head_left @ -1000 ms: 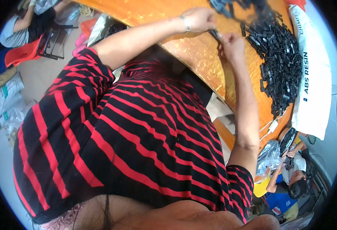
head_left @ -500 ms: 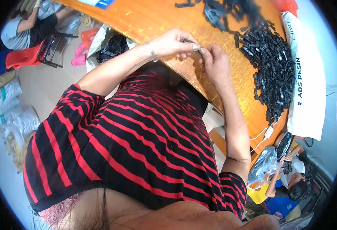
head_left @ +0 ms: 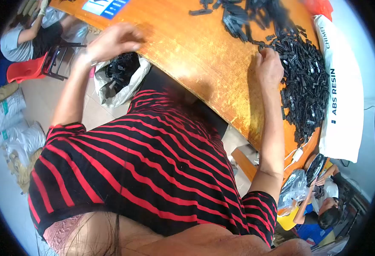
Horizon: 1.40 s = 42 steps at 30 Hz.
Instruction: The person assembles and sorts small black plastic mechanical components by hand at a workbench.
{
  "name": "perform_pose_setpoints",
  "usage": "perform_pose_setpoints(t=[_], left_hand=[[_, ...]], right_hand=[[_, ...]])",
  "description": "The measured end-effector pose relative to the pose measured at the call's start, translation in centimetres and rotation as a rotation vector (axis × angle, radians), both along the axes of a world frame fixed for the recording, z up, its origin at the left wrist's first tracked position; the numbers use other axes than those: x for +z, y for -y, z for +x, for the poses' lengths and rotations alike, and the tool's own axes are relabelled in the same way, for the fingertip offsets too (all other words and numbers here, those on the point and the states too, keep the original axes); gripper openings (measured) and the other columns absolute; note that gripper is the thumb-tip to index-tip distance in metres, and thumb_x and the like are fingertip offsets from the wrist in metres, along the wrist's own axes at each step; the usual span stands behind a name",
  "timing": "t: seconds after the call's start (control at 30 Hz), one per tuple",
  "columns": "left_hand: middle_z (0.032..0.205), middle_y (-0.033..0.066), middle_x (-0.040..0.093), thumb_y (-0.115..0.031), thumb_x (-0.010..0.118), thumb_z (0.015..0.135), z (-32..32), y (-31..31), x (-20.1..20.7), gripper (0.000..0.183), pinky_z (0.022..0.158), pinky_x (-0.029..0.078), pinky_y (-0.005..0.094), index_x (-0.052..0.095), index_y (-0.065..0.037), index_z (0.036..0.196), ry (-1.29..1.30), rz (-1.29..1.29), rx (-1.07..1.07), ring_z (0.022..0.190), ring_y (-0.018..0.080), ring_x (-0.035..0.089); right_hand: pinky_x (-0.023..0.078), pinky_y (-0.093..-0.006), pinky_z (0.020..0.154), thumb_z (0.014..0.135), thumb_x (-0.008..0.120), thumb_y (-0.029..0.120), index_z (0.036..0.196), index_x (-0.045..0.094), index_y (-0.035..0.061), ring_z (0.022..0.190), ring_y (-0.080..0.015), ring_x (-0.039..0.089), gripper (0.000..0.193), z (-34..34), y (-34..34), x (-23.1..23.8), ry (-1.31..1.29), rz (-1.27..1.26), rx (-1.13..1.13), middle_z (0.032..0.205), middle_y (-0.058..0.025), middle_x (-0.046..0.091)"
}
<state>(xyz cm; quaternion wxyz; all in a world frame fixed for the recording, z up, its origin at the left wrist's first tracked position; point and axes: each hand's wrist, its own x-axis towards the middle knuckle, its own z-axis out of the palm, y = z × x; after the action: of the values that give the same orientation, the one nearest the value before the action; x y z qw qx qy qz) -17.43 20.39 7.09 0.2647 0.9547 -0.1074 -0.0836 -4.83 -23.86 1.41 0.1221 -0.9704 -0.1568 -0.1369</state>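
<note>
My left hand (head_left: 115, 42) is over the table's near edge, just above an open white sack (head_left: 142, 76) that holds black plastic parts (head_left: 121, 70). Its thumb stands apart from the slightly blurred fingers, and I see nothing between them. On the tabletop, my right hand (head_left: 269, 68) reaches the left side of a big pile of small black plastic parts (head_left: 304, 81). The fingers there are pinched together on a black plastic part at the pile's edge, mostly covered by the fingertips.
More black parts (head_left: 234, 21) lie at the far side of the wooden table (head_left: 187, 51). A blue and white card (head_left: 106, 6) is at the far left, a white printed bag (head_left: 341, 89) right of the pile. Two people work nearby, one by a red chair (head_left: 27, 70). A white cable (head_left: 297, 154) hangs at the right.
My hands were together over the table's edge, fingering a small dark part. They have parted: the left moved left over the sack, the right moved right to the pile.
</note>
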Motion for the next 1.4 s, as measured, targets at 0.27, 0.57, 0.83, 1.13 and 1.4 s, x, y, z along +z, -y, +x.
perform_pose_setpoints(t=[0.27, 0.57, 0.83, 1.13, 1.4], left_hand=[[0.11, 0.0082, 0.063, -0.019, 0.073, 0.086, 13.1, 15.1, -5.3, 0.025, 0.096, 0.05, 0.0417, 0.069, -0.01, 0.109, 0.62, 0.025, -0.115, 0.11, 0.0296, 0.06], [0.106, 0.0076, 0.058, -0.018, 0.079, 0.079, 16.3, 18.1, -6.1, 0.025, 0.086, 0.053, 0.043, 0.066, -0.01, 0.098, 0.591, 0.079, -0.111, 0.107, 0.0294, 0.059], [0.083, 0.0028, 0.069, -0.019, 0.079, 0.087, 13.8, 16.8, -7.9, 0.02, 0.069, 0.055, 0.0315, 0.065, -0.007, 0.095, 0.182, -0.41, 0.142, 0.08, 0.0182, 0.07], [0.084, 0.0007, 0.07, -0.027, 0.077, 0.091, 10.4, 18.4, -6.5, 0.027, 0.063, 0.055, 0.0188, 0.067, -0.006, 0.103, -0.335, -1.092, 0.195, 0.074, 0.0074, 0.068], [0.076, 0.0022, 0.067, -0.021, 0.077, 0.091, 11.3, 18.6, -8.6, 0.02, 0.058, 0.052, 0.0222, 0.069, -0.002, 0.096, -0.247, -0.768, 0.057, 0.065, 0.0077, 0.063]], right_hand=[[0.056, -0.0478, 0.071, 0.09, 0.07, 0.019, 0.098, 0.064, 0.0071, 0.082, -0.0393, 0.069, 0.016, 1.1, -1.1, -1.2, 0.01, -0.083, -0.07, 0.101, -0.016, 0.066], [0.055, -0.0473, 0.07, 0.09, 0.069, 0.02, 0.097, 0.067, 0.0108, 0.081, -0.037, 0.066, 0.012, -5.5, -6.2, -1.1, -0.108, 0.156, 0.185, 0.098, -0.0131, 0.062], [0.054, -0.046, 0.076, 0.092, 0.069, 0.021, 0.117, 0.066, 0.0104, 0.087, -0.0366, 0.068, 0.027, -4.7, -8.1, -0.3, -0.029, 0.358, 0.151, 0.1, -0.0154, 0.066], [0.046, -0.0222, 0.045, 0.102, 0.06, 0.01, 0.108, 0.069, -0.0015, 0.049, -0.007, 0.055, 0.016, -3.9, -5.6, 0.2, -0.637, 1.102, -0.003, 0.072, -0.0038, 0.067], [0.046, -0.0242, 0.042, 0.1, 0.064, 0.012, 0.098, 0.061, -0.0018, 0.047, -0.0094, 0.056, 0.014, -4.5, -4.4, -1.3, -0.854, 1.124, -0.088, 0.069, -0.0068, 0.066]])
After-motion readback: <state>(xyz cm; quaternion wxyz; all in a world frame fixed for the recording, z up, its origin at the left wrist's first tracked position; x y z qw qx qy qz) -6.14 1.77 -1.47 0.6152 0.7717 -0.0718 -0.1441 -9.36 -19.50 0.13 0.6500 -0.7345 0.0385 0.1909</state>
